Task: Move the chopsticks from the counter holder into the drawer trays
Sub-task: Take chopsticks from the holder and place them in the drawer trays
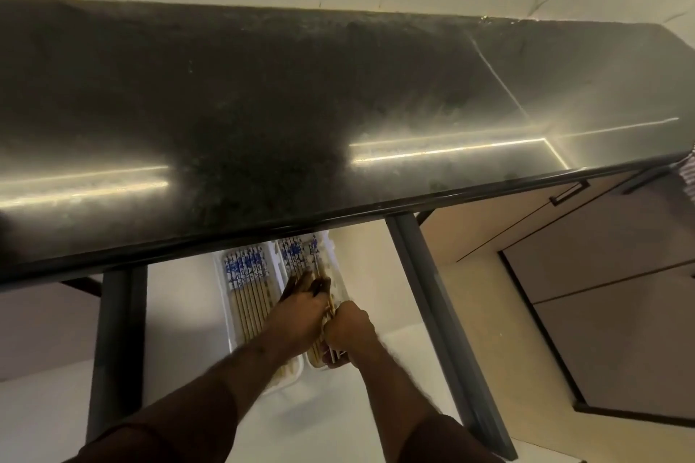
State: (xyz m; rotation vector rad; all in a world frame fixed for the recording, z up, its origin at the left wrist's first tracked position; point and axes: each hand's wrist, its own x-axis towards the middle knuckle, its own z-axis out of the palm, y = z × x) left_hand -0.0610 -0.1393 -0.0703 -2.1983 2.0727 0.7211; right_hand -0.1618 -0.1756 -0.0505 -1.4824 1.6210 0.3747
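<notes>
An open drawer (180,316) below the black counter holds two white trays side by side. The left tray (222,297) contains a neat row of wooden chopsticks (250,286) with blue-and-white patterned tops. The right tray (340,288) holds more of the same chopsticks (297,252). My left hand (301,308) lies over the right tray with fingers spread on the chopsticks. My right hand (349,327) is closed around the lower ends of a bundle of chopsticks at that tray's near end. No counter holder is visible.
The glossy black countertop (338,105) overhangs the drawer's far part and hides the tray tops. Dark drawer side rails (432,312) run left and right. Cabinet fronts with a dark handle (568,192) stand to the right. A marble wall is behind.
</notes>
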